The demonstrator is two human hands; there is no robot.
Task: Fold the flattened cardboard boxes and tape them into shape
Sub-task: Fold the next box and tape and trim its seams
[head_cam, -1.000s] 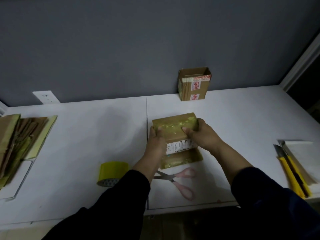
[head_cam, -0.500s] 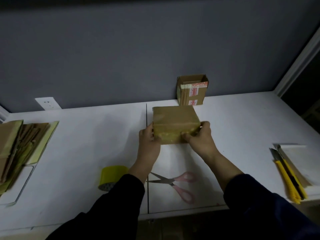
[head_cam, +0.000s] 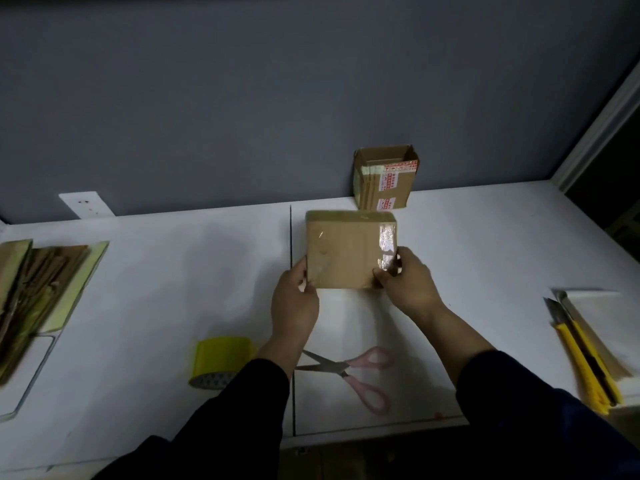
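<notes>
A small brown cardboard box [head_cam: 343, 251], folded into shape and covered with glossy tape, is held over the middle of the white table [head_cam: 173, 289]. My left hand [head_cam: 294, 303] grips its near left corner and my right hand [head_cam: 405, 282] grips its near right corner. A roll of yellow tape [head_cam: 218, 358] lies on the table near my left forearm. A stack of flattened cardboard boxes [head_cam: 31, 292] lies at the far left.
An open-topped cardboard box with red-and-white tape [head_cam: 386, 178] stands against the grey wall behind the held box. Pink-handled scissors [head_cam: 353, 372] lie between my forearms. Yellow utility knives [head_cam: 581, 355] and white sheets [head_cam: 595, 317] sit at the right edge.
The box has been turned over and moved away from me toward the wall; its broad plain face now points up. Both hands stayed on it.
</notes>
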